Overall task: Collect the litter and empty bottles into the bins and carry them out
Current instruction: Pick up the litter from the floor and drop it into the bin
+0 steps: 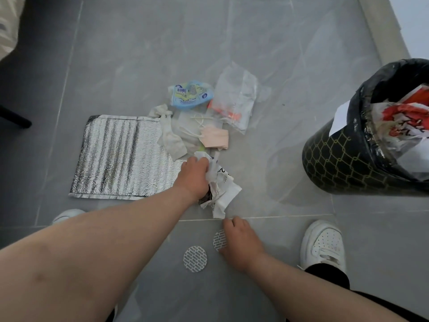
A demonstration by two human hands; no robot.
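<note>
Litter lies on the grey tiled floor. My left hand [193, 176] is closed around a crumpled white printed paper wrapper [222, 189]. My right hand [240, 242] rests low over a round silver foil seal [219, 239], fingers bent on the floor; whether it grips the seal is hidden. A second round foil seal [195, 258] lies just left of it. Beyond my left hand lie a silver insulated foil bag [116, 156], a dirty white tissue [169, 138], a pink face mask [214, 138], a blue plastic packet [190, 95] and a clear plastic bag [236, 98].
A black bin with a gold lattice pattern [343, 159] stands at the right, lined with a black bag and holding red-and-white wrappers. My white shoes [322, 242] stand near the litter. A dark furniture leg [14, 117] is at the left edge.
</note>
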